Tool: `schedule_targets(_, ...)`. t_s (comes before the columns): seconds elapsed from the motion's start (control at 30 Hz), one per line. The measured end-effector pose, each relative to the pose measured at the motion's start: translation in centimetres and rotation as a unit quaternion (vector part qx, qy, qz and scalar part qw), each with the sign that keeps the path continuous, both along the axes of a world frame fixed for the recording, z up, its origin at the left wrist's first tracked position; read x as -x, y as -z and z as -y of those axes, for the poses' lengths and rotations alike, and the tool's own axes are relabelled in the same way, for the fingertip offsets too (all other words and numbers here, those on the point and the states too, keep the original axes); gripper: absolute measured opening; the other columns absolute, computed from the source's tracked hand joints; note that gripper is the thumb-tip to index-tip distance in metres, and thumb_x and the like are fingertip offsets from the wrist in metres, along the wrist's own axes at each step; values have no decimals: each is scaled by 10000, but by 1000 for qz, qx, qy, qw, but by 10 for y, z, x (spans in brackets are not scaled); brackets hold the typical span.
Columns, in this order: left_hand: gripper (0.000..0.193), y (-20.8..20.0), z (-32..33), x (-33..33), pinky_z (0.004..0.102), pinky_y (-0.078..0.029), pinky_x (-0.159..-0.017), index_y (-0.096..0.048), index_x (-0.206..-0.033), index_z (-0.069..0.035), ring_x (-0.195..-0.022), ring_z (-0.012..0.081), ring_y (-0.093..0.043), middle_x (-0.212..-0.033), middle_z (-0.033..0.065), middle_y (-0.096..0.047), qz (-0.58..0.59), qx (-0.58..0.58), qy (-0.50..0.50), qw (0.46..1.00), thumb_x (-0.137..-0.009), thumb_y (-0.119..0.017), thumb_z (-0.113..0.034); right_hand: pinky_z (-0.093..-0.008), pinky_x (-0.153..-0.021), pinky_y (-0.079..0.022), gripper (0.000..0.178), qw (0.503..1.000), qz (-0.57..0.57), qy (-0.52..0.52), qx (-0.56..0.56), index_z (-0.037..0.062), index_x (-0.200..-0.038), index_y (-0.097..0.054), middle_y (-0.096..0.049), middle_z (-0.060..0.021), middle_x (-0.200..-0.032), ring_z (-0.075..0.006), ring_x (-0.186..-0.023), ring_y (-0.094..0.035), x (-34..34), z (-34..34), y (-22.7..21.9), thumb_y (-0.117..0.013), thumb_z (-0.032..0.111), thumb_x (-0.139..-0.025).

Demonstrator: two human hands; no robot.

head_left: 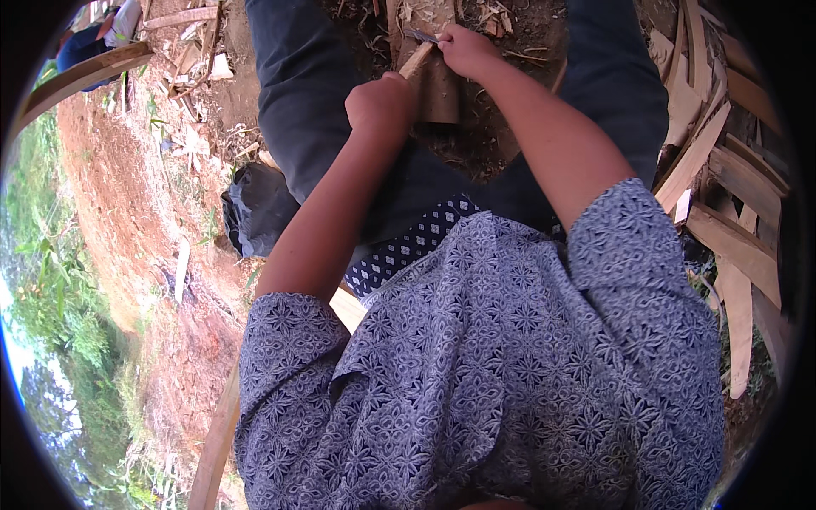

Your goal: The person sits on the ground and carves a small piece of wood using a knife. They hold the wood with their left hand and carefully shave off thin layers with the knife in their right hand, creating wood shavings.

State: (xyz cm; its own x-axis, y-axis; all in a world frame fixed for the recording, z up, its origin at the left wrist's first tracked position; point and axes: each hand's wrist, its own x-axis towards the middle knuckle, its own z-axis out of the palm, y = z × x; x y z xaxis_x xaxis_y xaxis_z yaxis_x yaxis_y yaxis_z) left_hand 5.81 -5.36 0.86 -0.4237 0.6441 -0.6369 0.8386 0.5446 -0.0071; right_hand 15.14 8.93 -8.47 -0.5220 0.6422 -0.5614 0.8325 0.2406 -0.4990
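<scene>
L hand (380,104) curled tight round a wood stick (416,61), free end poking out fwd & right of it. R hand (466,53) closed on a knife (420,36), blade pointing left, v. near stick's tip; can't tell if touching. Log (439,104) btwn both hands, underneath.

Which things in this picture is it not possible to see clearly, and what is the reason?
Head view: near end of the pale stick, hidden by the left hand.
Head view: exact kind of the metal tool, too small and partly covered by the right hand.
Head view: most of another person, cut off by the picture's upper-left rim.
</scene>
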Motion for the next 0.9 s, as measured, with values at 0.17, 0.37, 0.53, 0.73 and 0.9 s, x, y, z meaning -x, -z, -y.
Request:
schedule_targets(0.17,247,-2,0,2,417,-602,-748,-670,-1084,7,-908,326,-751,-984,172,-756,-3,-4,4,1000,-935,-518,-118,-441,-866,-515,243,998,-49,-16,42,175,-1124,-658,-710,-104,-1058,-314,-1020,-672,-36,3,2,-602,346,-960)
schedule_targets(0.37,250,-4,0,6,427,-601,-755,-682,-1073,-4,-911,324,-750,-993,170,-755,-7,-14,29,999,-930,-518,-127,-462,-849,-512,229,999,-30,6,29,172,-1120,-639,-708,-106,-1049,-325,-1008,-672,-32,21,-19,-576,340,-979)
schedule_targets(0.53,254,-2,1,6,431,-601,-747,-685,-1072,-11,-898,330,-750,-987,166,-756,-2,-15,15,1000,-925,-521,-137,-494,-829,-518,216,999,28,25,-2,213,-1137,-626,-701,-136,-1027,-350,-1007,-671,-14,34,-38,-544,358,-999)
schedule_targets(0.73,259,-1,4,4,440,-598,-744,-692,-1061,-19,-897,333,-750,-984,169,-755,-6,-14,21,1000,-921,-517,-149,-497,-834,-523,203,995,44,67,-57,210,-1114,-618,-703,-130,-1035,-358,-1008,-673,6,39,-23,-536,359,-1004)
schedule_targets(0.9,235,-5,1,2,397,-597,-774,-730,-1031,-39,-935,298,-750,-1016,149,-757,-1,-16,5,1000,-899,-580,-162,-462,-869,-518,225,998,-25,65,2,195,-1141,-631,-707,-116,-1081,-323,-1045,-676,-3,19,12,-553,343,-990)
